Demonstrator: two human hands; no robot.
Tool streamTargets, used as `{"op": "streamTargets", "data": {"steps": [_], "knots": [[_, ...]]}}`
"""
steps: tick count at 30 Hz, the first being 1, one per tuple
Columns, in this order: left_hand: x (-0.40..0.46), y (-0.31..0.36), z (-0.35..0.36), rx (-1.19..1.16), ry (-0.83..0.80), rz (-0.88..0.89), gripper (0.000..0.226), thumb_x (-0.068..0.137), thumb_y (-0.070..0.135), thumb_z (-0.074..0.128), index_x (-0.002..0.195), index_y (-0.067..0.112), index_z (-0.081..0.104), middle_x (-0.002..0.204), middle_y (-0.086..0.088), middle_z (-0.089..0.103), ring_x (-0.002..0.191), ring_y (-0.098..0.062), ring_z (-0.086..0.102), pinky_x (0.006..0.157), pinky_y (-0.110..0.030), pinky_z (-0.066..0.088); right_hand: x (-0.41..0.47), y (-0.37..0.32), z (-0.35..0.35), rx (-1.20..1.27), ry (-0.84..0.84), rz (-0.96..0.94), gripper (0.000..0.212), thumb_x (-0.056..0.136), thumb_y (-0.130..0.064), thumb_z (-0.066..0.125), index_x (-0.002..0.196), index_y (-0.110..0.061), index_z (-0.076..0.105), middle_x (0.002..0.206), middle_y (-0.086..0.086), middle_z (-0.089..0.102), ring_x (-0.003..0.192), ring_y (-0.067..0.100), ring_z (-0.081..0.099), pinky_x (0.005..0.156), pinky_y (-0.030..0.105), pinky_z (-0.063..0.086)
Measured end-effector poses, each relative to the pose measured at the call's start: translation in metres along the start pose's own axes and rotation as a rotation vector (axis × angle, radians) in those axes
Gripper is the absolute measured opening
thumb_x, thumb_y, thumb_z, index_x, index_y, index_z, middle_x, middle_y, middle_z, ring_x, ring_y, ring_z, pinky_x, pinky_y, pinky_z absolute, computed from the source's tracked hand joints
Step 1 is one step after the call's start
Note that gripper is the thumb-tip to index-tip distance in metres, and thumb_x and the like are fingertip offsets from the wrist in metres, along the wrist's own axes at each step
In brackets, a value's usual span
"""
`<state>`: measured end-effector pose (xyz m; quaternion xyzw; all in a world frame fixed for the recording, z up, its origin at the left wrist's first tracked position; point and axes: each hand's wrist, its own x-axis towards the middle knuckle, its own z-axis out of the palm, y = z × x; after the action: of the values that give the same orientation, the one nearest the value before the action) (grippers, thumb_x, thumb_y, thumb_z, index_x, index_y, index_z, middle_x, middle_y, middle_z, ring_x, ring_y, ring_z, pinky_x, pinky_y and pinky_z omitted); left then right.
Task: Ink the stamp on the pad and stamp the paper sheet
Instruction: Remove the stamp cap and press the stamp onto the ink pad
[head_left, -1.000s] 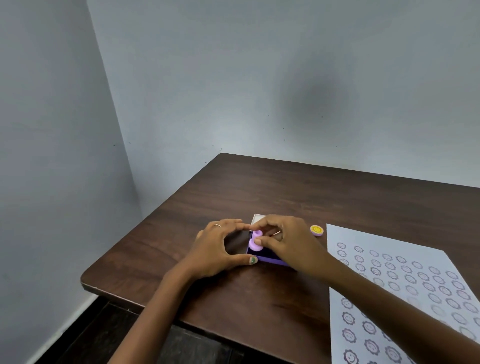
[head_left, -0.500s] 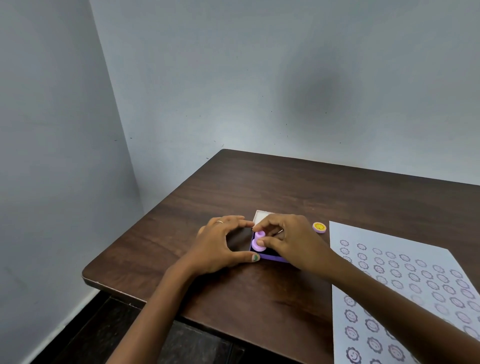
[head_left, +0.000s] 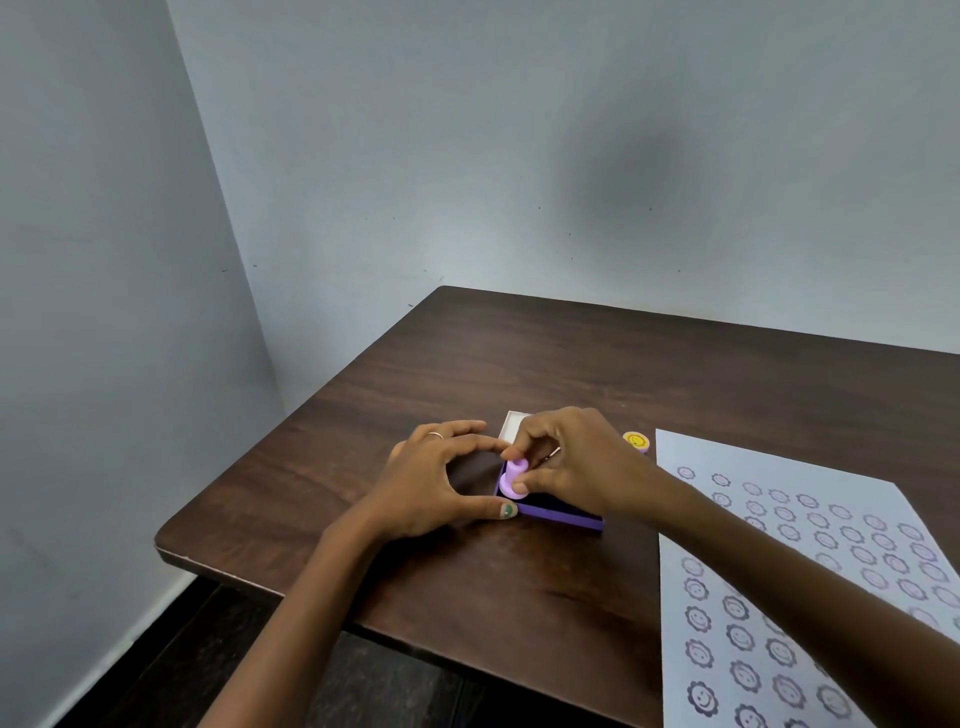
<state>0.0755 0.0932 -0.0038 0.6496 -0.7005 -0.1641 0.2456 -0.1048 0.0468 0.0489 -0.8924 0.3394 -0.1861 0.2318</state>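
My right hand (head_left: 576, 462) pinches a small lilac stamp (head_left: 513, 477) between thumb and fingers, its base down on the dark pad inside a purple ink box (head_left: 563, 515). My left hand (head_left: 431, 483) frames the box's left end, index fingertip at the far corner and thumb at the near corner. The white paper sheet (head_left: 810, 582) lies to the right, covered with several rows of purple smiley-flower prints.
The box's white lid (head_left: 514, 422) shows behind my right hand. A small yellow-topped stamp cap (head_left: 637, 441) stands by the sheet's far left corner. The dark wooden table (head_left: 571, 364) ends at a rounded near-left corner, with walls to the left and behind.
The view has shifted slightly. The stamp stays on the left end of the pad in my right hand's pinch; my left hand keeps its place at the box.
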Motion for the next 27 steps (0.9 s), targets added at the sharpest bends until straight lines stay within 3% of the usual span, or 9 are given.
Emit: {"op": "streamTargets", "data": {"steps": [5, 9, 20, 23, 27], "knots": [[-0.0004, 0.0014, -0.0002, -0.003, -0.003, -0.004, 0.069, 0.055, 0.073, 0.063, 0.121, 0.055, 0.05, 0.144, 0.021, 0.038, 0.133, -0.006, 0.027, 0.1, -0.031, 0.019, 0.0048, -0.0017, -0.006, -0.031, -0.058, -0.019, 0.015, 0.068, -0.013, 0.077, 0.074, -0.021, 0.066, 0.084, 0.001, 0.072, 0.069, 0.007, 0.063, 0.062, 0.013, 0.048], [0.0006, 0.0011, 0.0001, 0.0, -0.01, -0.005, 0.07, 0.055, 0.073, 0.063, 0.121, 0.055, 0.05, 0.144, 0.021, 0.038, 0.133, -0.007, 0.027, 0.1, -0.031, 0.02, 0.0059, -0.004, -0.0092, -0.057, -0.074, -0.021, 0.015, 0.066, -0.016, 0.078, 0.077, -0.016, 0.068, 0.082, 0.004, 0.072, 0.072, 0.012, 0.065, 0.068, 0.029, 0.053], [0.001, -0.0016, 0.002, -0.011, -0.002, -0.005, 0.081, 0.049, 0.079, 0.055, 0.124, 0.051, 0.051, 0.143, 0.023, 0.039, 0.133, -0.006, 0.028, 0.102, -0.031, 0.019, 0.0073, -0.0087, -0.0064, -0.157, -0.068, -0.057, 0.017, 0.067, -0.014, 0.077, 0.081, -0.011, 0.068, 0.088, 0.006, 0.07, 0.071, 0.014, 0.059, 0.067, 0.029, 0.05], [0.0011, -0.0024, 0.0027, -0.013, 0.006, -0.003, 0.08, 0.049, 0.08, 0.055, 0.124, 0.051, 0.051, 0.143, 0.023, 0.04, 0.132, -0.004, 0.03, 0.102, -0.03, 0.02, 0.0053, -0.0078, -0.0038, -0.179, -0.051, -0.071, 0.013, 0.07, -0.011, 0.073, 0.082, -0.01, 0.068, 0.089, 0.006, 0.07, 0.071, 0.013, 0.058, 0.063, 0.022, 0.047], [0.0025, -0.0021, 0.0027, -0.011, 0.005, -0.004, 0.081, 0.049, 0.079, 0.055, 0.124, 0.049, 0.052, 0.143, 0.022, 0.04, 0.132, -0.005, 0.031, 0.107, -0.034, 0.023, 0.0058, -0.009, -0.0038, -0.173, -0.059, -0.071, 0.014, 0.07, -0.007, 0.071, 0.084, -0.01, 0.069, 0.092, 0.007, 0.07, 0.076, 0.017, 0.061, 0.069, 0.031, 0.052]]}}
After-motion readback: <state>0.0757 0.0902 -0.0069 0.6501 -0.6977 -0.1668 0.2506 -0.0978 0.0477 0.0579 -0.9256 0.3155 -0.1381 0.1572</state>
